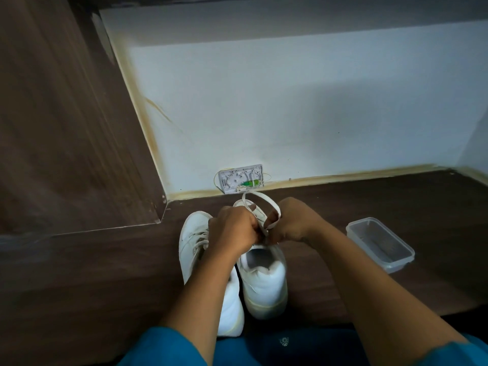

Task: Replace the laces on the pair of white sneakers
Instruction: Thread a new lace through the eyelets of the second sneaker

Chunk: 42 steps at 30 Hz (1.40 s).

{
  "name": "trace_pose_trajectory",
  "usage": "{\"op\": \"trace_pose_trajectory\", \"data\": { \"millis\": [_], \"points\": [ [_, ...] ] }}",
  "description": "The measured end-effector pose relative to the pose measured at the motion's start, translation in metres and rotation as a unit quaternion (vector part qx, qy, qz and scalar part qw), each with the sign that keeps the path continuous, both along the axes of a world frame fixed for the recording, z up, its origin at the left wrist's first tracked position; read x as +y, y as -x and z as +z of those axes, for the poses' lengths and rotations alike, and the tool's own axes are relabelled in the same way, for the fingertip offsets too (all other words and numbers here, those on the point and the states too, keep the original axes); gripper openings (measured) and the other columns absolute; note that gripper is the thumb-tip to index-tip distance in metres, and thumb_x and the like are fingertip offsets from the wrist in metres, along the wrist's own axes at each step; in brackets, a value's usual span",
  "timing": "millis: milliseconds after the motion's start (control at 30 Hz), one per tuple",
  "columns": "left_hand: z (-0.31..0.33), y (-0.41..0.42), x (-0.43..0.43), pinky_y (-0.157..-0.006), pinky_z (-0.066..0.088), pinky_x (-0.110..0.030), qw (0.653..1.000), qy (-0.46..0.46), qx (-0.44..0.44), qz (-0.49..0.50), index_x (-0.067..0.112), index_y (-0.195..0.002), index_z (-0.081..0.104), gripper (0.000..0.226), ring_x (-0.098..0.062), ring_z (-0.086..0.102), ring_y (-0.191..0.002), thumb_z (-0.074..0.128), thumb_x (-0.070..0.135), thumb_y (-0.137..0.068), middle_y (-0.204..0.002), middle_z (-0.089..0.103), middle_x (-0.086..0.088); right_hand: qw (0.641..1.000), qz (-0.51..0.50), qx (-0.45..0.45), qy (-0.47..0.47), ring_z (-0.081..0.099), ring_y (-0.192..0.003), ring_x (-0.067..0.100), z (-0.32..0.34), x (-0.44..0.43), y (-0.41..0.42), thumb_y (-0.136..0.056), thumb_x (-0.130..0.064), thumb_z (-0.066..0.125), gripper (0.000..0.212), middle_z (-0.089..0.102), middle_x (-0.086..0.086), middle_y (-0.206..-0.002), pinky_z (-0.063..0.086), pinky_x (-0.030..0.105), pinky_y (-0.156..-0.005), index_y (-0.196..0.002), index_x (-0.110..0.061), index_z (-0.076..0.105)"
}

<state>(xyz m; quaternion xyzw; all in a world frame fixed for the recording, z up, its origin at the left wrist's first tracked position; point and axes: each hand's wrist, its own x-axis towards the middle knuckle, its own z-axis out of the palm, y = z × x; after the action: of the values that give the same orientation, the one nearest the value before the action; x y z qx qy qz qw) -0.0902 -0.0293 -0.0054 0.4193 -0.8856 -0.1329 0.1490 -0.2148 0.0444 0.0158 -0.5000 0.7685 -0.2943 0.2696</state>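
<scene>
Head-height view looking down at a person's two bare forearms reaching over a pair of white sneakers. Both shoes stand side by side on a dark wood-grain desk, heels toward the person & toes toward the wall, prob. so the eyelets face up within easy reach. The left sneaker shows lacing crossed through its eyelets. The hands meet over the tongue of the right sneaker. The left hand has its fingers curled tight, pinching a flat white lace. The right hand is closed on the same lace, w/ a loop of it arching up btwn the two hands. This looks like a bow being tied or slack being drawn snug, so this shoe seems near done, but the hands hide its eyelets, so can't tell for sure. A see-through plastic tub, no lid on it, sits to the right, well apart from the shoes. Behind is a pale wall w/ a taped seam along its foot & an opened wall box w/ thin wires just beyond the toes. A dark wood panel stands at left. Light is dim. Blue clothing shows at the bottom edge.
</scene>
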Motion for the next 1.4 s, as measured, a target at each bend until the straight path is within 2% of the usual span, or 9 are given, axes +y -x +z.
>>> {"op": "trace_pose_trajectory", "data": {
  "millis": [233,400,567,700,767,867,900,1000,1400],
  "points": [
    [0.004,0.0,-0.007,-0.061,0.044,-0.028,0.985,-0.134,0.102,-0.046,0.013,-0.044,0.06,0.01,-0.023,0.057,-0.065,0.062,0.017,-0.053,-0.052,0.051,0.005,1.0,-0.024,0.004,-0.004,0.066,-0.085,0.022,0.001,0.0,-0.002,-0.054,-0.006,0.085,0.044,0.068,0.009,-0.095,0.058,0.036,-0.076,-0.092,-0.011,0.063],
    [0.042,-0.018,0.0,-0.082,0.045,-0.028,0.926,-0.27,0.239,-0.112,0.02,-0.042,0.063,0.021,-0.013,0.051,-0.107,0.064,0.006,-0.058,-0.099,0.056,0.003,0.996,-0.07,-0.059,-0.006,0.064,-0.084,0.026,-0.002,0.001,0.0,-0.05,-0.003,0.083,0.046,0.063,0.011,-0.092,0.058,0.044,-0.073,-0.083,-0.014,0.053],
    [0.064,-0.042,0.0,-0.08,0.057,-0.04,0.69,-0.529,0.413,-0.272,0.008,-0.059,0.062,0.003,-0.027,0.068,-0.072,0.062,0.009,-0.056,-0.077,0.069,-0.016,0.991,-0.092,-0.095,-0.017,0.062,-0.09,0.029,-0.002,0.0,-0.003,-0.049,-0.003,0.083,0.058,0.058,0.013,-0.1,0.058,0.047,-0.073,-0.096,-0.009,0.049],
    [0.077,-0.049,-0.003,-0.047,0.042,-0.019,0.481,-0.704,0.363,-0.377,0.003,-0.075,0.049,0.01,-0.009,0.033,-0.041,0.051,0.007,-0.084,-0.063,0.054,-0.012,0.987,-0.103,-0.126,-0.016,0.061,-0.089,0.028,-0.002,0.001,-0.005,-0.053,0.002,0.081,0.058,0.054,0.012,-0.102,0.058,0.049,-0.073,-0.099,-0.01,0.047],
    [0.078,-0.046,-0.002,-0.04,0.031,-0.009,0.58,-0.687,0.342,-0.273,0.009,-0.074,0.047,0.012,-0.004,0.025,-0.035,0.052,0.007,-0.086,-0.059,0.048,-0.008,0.985,-0.105,-0.134,-0.009,0.061,-0.083,0.027,-0.002,0.002,-0.005,-0.054,0.003,0.08,0.055,0.055,0.013,-0.099,0.058,0.049,-0.072,-0.094,-0.011,0.047],
    [0.071,-0.033,0.006,-0.041,0.031,-0.013,0.926,-0.348,0.131,-0.065,0.014,-0.084,0.058,0.007,-0.005,0.041,-0.041,0.06,0.02,-0.087,-0.073,0.058,-0.005,0.987,-0.102,-0.122,-0.003,0.06,-0.079,0.026,-0.002,0.002,-0.005,-0.053,0.002,0.081,0.051,0.055,0.011,-0.096,0.058,0.05,-0.07,-0.088,-0.012,0.047],
    [0.068,-0.03,0.008,-0.049,0.039,-0.018,0.973,-0.227,-0.01,-0.043,0.015,-0.091,0.063,0.015,-0.007,0.051,-0.054,0.064,0.029,-0.085,-0.082,0.064,-0.002,0.988,-0.101,-0.118,-0.002,0.06,-0.078,0.025,-0.002,0.002,-0.005,-0.053,0.002,0.081,0.05,0.055,0.011,-0.095,0.059,0.049,-0.069,-0.087,-0.012,0.047],
    [0.062,-0.025,0.009,-0.058,0.038,-0.022,0.973,-0.138,-0.18,-0.047,0.013,-0.091,0.071,0.029,-0.012,0.051,-0.058,0.064,0.04,-0.084,-0.069,0.064,-0.001,0.987,-0.101,-0.123,0.003,0.058,-0.071,0.022,-0.003,0.001,-0.005,-0.054,0.005,0.08,0.047,0.055,0.01,-0.092,0.059,0.048,-0.068,-0.083,-0.012,0.047],
    [0.067,-0.044,0.001,-0.08,0.046,-0.019,0.919,-0.308,0.169,-0.178,0.02,-0.066,0.074,0.024,0.002,0.061,-0.075,0.063,0.035,-0.08,-0.07,0.071,0.009,0.997,0.034,0.059,0.028,0.062,-0.086,0.019,-0.004,0.003,-0.006,-0.066,-0.012,0.079,0.034,0.062,0.0,-0.092,0.054,0.03,-0.073,-0.095,-0.02,0.062]
  ]
}}
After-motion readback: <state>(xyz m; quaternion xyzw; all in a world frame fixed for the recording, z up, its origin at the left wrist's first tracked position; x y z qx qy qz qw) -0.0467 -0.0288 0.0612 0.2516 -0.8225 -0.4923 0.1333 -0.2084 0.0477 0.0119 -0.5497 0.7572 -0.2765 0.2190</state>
